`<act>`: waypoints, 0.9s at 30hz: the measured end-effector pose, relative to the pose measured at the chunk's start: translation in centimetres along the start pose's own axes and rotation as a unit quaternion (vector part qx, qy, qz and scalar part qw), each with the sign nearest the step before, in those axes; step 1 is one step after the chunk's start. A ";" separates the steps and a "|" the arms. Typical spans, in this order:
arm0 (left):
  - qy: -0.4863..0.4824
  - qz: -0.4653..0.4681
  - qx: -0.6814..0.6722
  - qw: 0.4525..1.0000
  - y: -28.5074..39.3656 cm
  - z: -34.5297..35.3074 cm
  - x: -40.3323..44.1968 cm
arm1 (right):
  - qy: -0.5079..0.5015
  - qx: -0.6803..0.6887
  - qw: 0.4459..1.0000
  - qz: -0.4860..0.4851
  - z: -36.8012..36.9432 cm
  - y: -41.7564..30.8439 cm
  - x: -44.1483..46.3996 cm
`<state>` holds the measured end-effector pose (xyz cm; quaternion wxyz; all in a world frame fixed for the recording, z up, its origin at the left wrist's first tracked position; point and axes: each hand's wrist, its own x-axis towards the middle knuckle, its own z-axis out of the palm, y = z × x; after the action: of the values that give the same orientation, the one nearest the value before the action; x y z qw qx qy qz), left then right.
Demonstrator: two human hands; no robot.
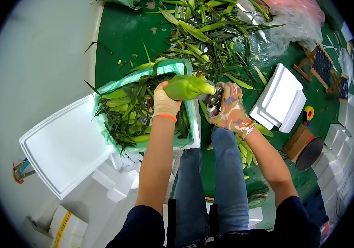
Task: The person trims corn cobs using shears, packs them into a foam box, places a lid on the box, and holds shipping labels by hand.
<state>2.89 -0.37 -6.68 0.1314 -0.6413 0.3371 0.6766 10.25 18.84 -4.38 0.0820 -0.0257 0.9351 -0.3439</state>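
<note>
An ear of corn (187,87), still in its green husk, lies level in my left hand (165,101), which wears a pale glove with an orange cuff. Its cut-looking stalk end points right. My right hand (232,106), in a camouflage glove, is closed around a pair of pruning shears (214,100), whose blades are at the stalk end. Whether the blades touch the stalk I cannot tell. Below my left hand stands a white foam box (196,136) lined with a green plastic bag (170,66), holding several husked ears and dark leaves (129,107).
Loose corn leaves (201,37) are heaped on the green floor beyond the box, beside clear plastic sheeting (292,29). White foam lids (67,144) (279,99) lie left and right. Yellow tape (308,113), a cardboard box (298,140) and a small folding stool (320,64) are at right.
</note>
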 end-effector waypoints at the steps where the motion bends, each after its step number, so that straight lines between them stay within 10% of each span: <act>1: -0.035 -0.010 -0.005 0.999 -0.5 -0.1 0.1 | 0.052 -0.014 0.998 -0.036 0.6 0.5 -0.2; 8: -0.003 -0.009 0.030 0.999 -2.9 1.1 -0.3 | 0.177 0.021 0.983 -0.038 2.3 0.9 -0.9; 11: 0.040 -0.014 0.016 0.999 -3.5 2.3 0.5 | 0.216 -0.013 0.971 0.101 3.1 -0.3 0.3; 18: 0.007 0.162 0.037 0.986 -0.9 3.3 1.1 | 0.152 0.085 0.983 0.053 2.9 2.7 0.2; 22: 0.137 0.084 0.161 0.974 1.8 4.8 1.3 | 0.065 0.055 0.996 0.018 2.6 3.9 -0.5; 27: -0.020 0.141 0.088 0.986 3.1 4.0 2.4 | -0.059 0.232 0.964 0.115 1.2 3.9 0.8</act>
<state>-2.48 -0.72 -8.31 0.0973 -0.5594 0.4800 0.6688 9.75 20.92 -7.89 0.1796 0.0820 0.8200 -0.5372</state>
